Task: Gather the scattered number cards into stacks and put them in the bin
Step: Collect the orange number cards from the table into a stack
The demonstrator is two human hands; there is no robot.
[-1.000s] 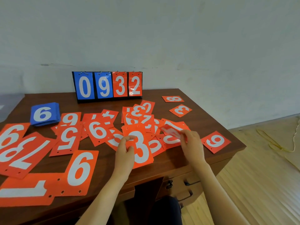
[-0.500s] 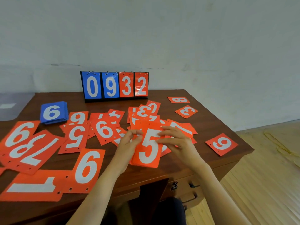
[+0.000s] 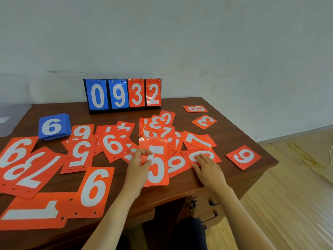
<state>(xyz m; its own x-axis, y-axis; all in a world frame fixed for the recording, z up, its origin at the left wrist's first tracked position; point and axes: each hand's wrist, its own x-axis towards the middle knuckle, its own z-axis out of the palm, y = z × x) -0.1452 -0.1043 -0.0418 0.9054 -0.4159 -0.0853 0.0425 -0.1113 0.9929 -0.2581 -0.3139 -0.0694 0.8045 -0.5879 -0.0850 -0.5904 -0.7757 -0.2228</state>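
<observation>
Orange number cards lie scattered over the brown table (image 3: 234, 139). My left hand (image 3: 137, 168) grips a small stack of orange cards with a 5 on top (image 3: 156, 165), held at its left edge above the table's front. My right hand (image 3: 207, 168) rests with straight fingers on an orange card (image 3: 201, 156) lying flat to the right of the stack. A pile of overlapping small orange cards (image 3: 158, 127) sits behind the stack. A single orange 6 card (image 3: 243, 156) lies at the right edge. Larger orange cards (image 3: 28, 170) cover the left front.
A blue stack with a 6 on top (image 3: 53, 126) sits at the back left. A flip scoreboard reading 0932 (image 3: 122, 94) stands at the back by the wall. A translucent bin (image 3: 12, 118) shows at the far left edge. Drawers sit under the table front.
My right hand left the 5 stack and moved right onto a flat card. The left hand still holds the stack, which gained the 5 on top of the 3 a second ago.
</observation>
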